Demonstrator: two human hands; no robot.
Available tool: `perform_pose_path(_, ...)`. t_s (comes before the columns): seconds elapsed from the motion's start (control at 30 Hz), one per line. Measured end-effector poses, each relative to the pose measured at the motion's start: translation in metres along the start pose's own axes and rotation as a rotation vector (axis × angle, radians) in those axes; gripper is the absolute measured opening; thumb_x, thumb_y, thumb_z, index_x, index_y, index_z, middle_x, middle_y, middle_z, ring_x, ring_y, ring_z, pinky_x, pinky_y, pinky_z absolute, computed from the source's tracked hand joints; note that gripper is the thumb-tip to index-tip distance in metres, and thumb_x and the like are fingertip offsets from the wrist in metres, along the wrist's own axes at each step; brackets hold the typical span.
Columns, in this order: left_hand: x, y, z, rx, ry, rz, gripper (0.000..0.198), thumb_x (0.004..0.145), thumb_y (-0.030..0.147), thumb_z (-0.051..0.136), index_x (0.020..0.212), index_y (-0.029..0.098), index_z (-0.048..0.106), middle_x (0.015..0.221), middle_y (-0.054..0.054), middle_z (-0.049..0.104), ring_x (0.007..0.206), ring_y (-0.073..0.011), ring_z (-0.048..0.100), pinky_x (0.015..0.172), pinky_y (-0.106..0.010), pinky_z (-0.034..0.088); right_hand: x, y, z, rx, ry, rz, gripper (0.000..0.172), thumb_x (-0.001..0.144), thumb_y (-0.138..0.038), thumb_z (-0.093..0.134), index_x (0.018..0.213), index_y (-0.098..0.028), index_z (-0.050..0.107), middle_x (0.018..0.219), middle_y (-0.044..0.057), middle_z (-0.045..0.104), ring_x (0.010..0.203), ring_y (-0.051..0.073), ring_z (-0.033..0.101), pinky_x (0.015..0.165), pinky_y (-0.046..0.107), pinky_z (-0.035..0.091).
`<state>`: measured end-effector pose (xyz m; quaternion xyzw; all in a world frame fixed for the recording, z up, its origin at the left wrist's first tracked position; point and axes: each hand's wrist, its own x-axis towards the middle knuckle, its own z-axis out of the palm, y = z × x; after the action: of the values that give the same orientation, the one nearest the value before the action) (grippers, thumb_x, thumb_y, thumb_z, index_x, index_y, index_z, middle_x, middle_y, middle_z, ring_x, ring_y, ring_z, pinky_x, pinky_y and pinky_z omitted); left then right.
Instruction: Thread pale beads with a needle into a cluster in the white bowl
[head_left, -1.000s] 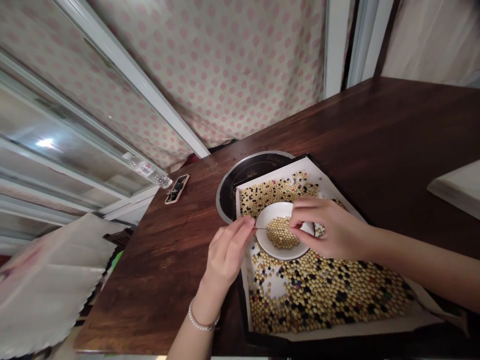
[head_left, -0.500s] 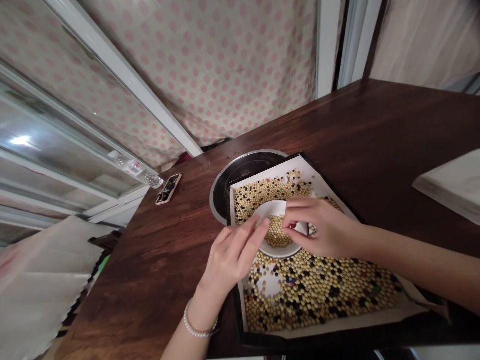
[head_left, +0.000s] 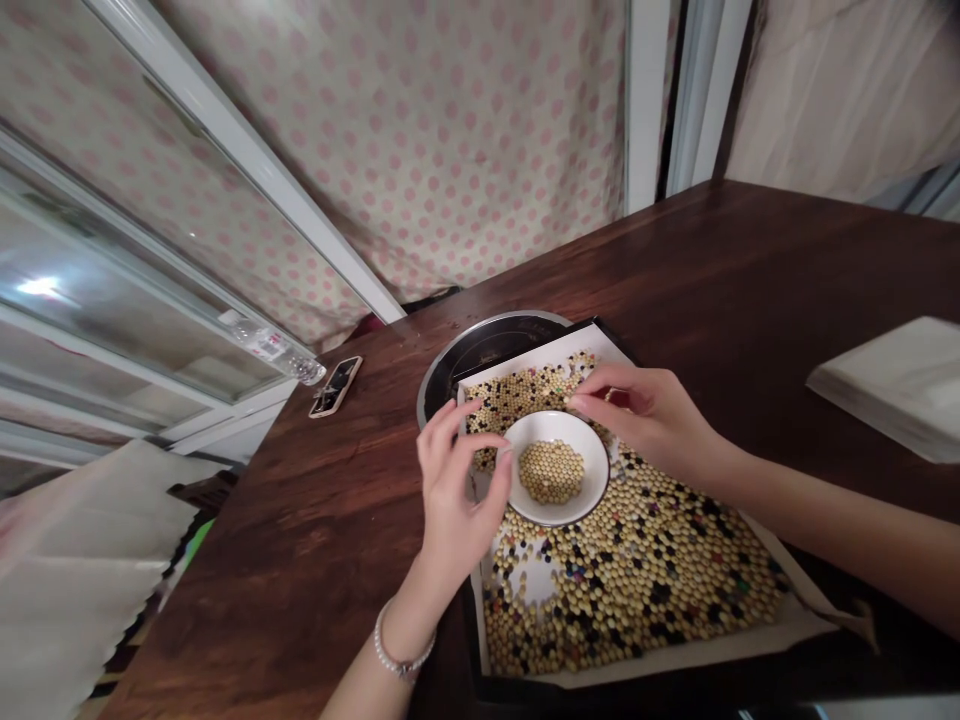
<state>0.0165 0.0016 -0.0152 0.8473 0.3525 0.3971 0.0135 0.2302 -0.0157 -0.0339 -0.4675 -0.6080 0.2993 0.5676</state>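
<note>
A white bowl (head_left: pixel 598 462) with a dark rim, partly filled with pale yellow beads (head_left: pixel 551 472), sits on a bead-covered tray (head_left: pixel 570 680) lined with pale paper. My left hand (head_left: pixel 459 480) is at the bowl's left side, thumb and index fingertips pinched together at its rim, the other fingers stretched apart. My right hand (head_left: pixel 645 410) is over the tray just beyond the bowl's back right rim. Its thumb and index finger are closed low over the loose beads; anything between them is too small to make out. Yellow, black and a few coloured beads (head_left: pixel 637 560) surround the bowl.
A round dark plate with a silver rim (head_left: pixel 480 345) lies partly under the tray's far end on the dark wooden table (head_left: pixel 337 510). A phone (head_left: pixel 336 387) and a clear plastic bottle (head_left: pixel 274 347) are at the left. A white block-shaped thing (head_left: pixel 892 385) lies at the right.
My right hand has moved out of the bowl to the beads beyond its back rim. My left fingers have drawn back from over the bowl to its left rim.
</note>
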Motion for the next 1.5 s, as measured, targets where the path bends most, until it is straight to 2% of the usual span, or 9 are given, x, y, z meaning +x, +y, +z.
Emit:
perform_pose_path(0.1, 0.008, 0.001, 0.006, 0.066, -0.263, -0.027, 0.005, 0.076, 0.017, 0.063, 0.078, 0.022, 0.064, 0.136, -0.004, 0.039, 0.132, -0.0316, 0.024, 0.104, -0.059, 0.027, 0.001, 0.001, 0.000, 0.029, 0.035, 0.006, 0.012, 0.080, -0.025, 0.058, 0.073, -0.018, 0.062, 0.073, 0.001, 0.062, 0.068, 0.013, 0.054, 0.058, 0.027, 0.041)
perform_pose_path(0.17, 0.011, 0.000, 0.011, 0.080, -0.367, -0.060, 0.006, 0.074, 0.019, 0.065, 0.078, 0.023, 0.067, 0.141, -0.003, 0.032, 0.134, -0.0342, 0.016, 0.103, -0.061, 0.026, 0.001, 0.001, 0.000, 0.021, 0.024, 0.008, 0.011, 0.080, -0.025, 0.058, 0.073, -0.018, 0.062, 0.073, 0.001, 0.063, 0.068, 0.013, 0.054, 0.058, 0.027, 0.041)
perform_pose_path(0.4, 0.014, 0.003, 0.025, 0.152, -0.480, -0.174, 0.007, 0.069, 0.025, 0.068, 0.076, 0.025, 0.069, 0.138, -0.004, 0.035, 0.133, -0.0385, 0.019, 0.101, -0.064, 0.025, 0.001, 0.000, 0.001, -0.032, 0.021, -0.021, 0.010, 0.080, -0.022, 0.057, 0.073, -0.018, 0.064, 0.073, 0.000, 0.064, 0.067, 0.012, 0.056, 0.056, 0.026, 0.041)
perform_pose_path(0.53, 0.016, 0.007, 0.028, 0.179, -0.484, -0.182, 0.005, 0.068, 0.024, 0.068, 0.073, 0.025, 0.069, 0.135, -0.005, 0.039, 0.131, -0.0382, 0.024, 0.101, -0.063, 0.026, 0.001, 0.000, 0.002, -0.051, 0.024, -0.028, 0.010, 0.079, -0.022, 0.057, 0.073, -0.018, 0.064, 0.073, 0.001, 0.065, 0.068, 0.012, 0.057, 0.056, 0.025, 0.041)
perform_pose_path(0.77, 0.013, -0.004, 0.039, 0.225, -0.372, -0.020, 0.010, 0.061, 0.023, 0.074, 0.067, 0.024, 0.066, 0.119, -0.010, 0.050, 0.115, -0.0415, 0.041, 0.079, -0.069, 0.038, 0.001, -0.001, 0.000, -0.064, 0.012, -0.029, 0.011, 0.079, -0.022, 0.055, 0.073, -0.018, 0.064, 0.074, 0.001, 0.065, 0.070, 0.013, 0.057, 0.057, 0.025, 0.041)
perform_pose_path(0.93, 0.011, -0.007, 0.043, 0.240, -0.327, 0.029, 0.011, 0.061, 0.022, 0.074, 0.065, 0.023, 0.064, 0.117, -0.011, 0.051, 0.111, -0.0413, 0.045, 0.075, -0.068, 0.039, 0.001, -0.001, 0.000, -0.067, 0.013, -0.031, 0.011, 0.079, -0.021, 0.055, 0.073, -0.018, 0.064, 0.074, 0.001, 0.065, 0.069, 0.013, 0.057, 0.056, 0.025, 0.041)
perform_pose_path(1.3, 0.018, 0.004, 0.038, 0.186, -0.410, -0.106, 0.009, 0.064, 0.016, 0.070, 0.065, 0.024, 0.065, 0.118, -0.010, 0.053, 0.113, -0.0387, 0.046, 0.081, -0.066, 0.037, 0.001, 0.000, 0.001, -0.056, 0.010, -0.025, 0.009, 0.078, -0.020, 0.057, 0.074, -0.018, 0.064, 0.074, 0.001, 0.065, 0.069, 0.012, 0.057, 0.056, 0.025, 0.041)
perform_pose_path(1.4, 0.019, 0.003, 0.026, 0.134, -0.362, -0.152, 0.007, 0.067, 0.017, 0.068, 0.069, 0.024, 0.066, 0.121, -0.008, 0.052, 0.114, -0.0364, 0.047, 0.084, -0.066, 0.036, 0.001, -0.002, 0.001, -0.067, 0.005, -0.020, 0.010, 0.079, -0.021, 0.056, 0.074, -0.018, 0.064, 0.074, 0.001, 0.065, 0.068, 0.012, 0.056, 0.056, 0.025, 0.040)
perform_pose_path(1.5, 0.016, -0.004, 0.011, 0.071, -0.263, -0.180, 0.006, 0.070, 0.018, 0.066, 0.072, 0.023, 0.066, 0.122, -0.008, 0.053, 0.114, -0.0328, 0.049, 0.090, -0.063, 0.036, 0.001, -0.004, 0.000, -0.096, -0.035, -0.032, 0.009, 0.079, -0.020, 0.056, 0.074, -0.018, 0.063, 0.073, 0.001, 0.063, 0.067, 0.012, 0.055, 0.055, 0.024, 0.040)
